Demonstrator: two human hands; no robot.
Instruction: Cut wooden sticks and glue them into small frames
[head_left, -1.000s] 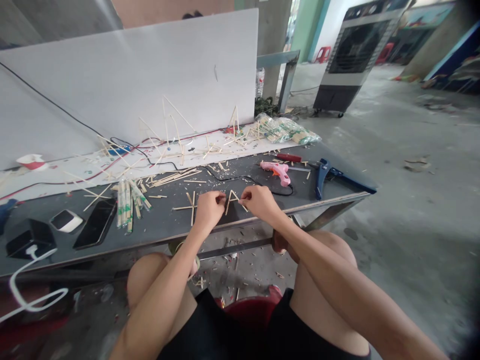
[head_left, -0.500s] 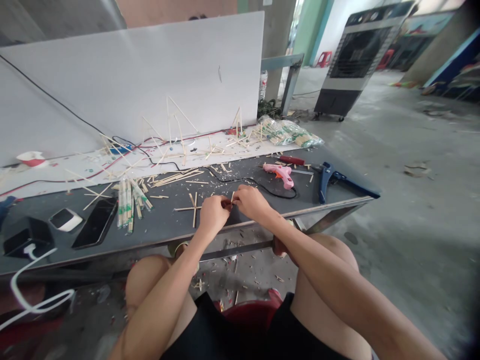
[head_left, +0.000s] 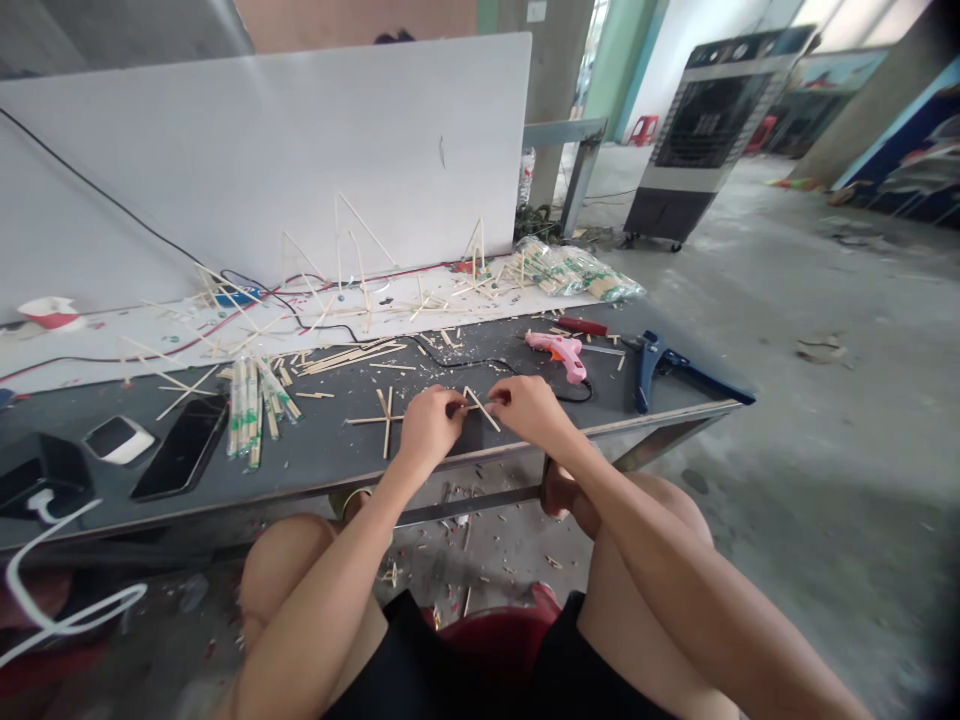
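Note:
My left hand [head_left: 433,425] is closed in a pinch on a small frame of thin wooden sticks [head_left: 483,409], just above the bench's front edge. Two sticks of it meet in a point at the top, and a short one runs across towards my right hand [head_left: 531,408]. The fingertips of that hand are pressed together at the short stick's end; whether they grip it or something tiny is hidden. Left of my left hand lies a star of crossed wooden sticks [head_left: 387,420], partly covered by the hand. A pink glue gun [head_left: 556,355] rests beyond my right hand.
A blue hand tool [head_left: 648,370] and a red-handled tool [head_left: 583,326] lie at the right. Wrapped stick bundles [head_left: 246,405], a black phone [head_left: 184,447] and a white device [head_left: 118,440] are at left. Loose sticks [head_left: 352,355] and a black cable [head_left: 480,361] cross the bench.
My right hand has drawn away to the right from my left hand, opening a gap in which the stick frame now shows. The left hand has hardly moved. The view has shifted slightly.

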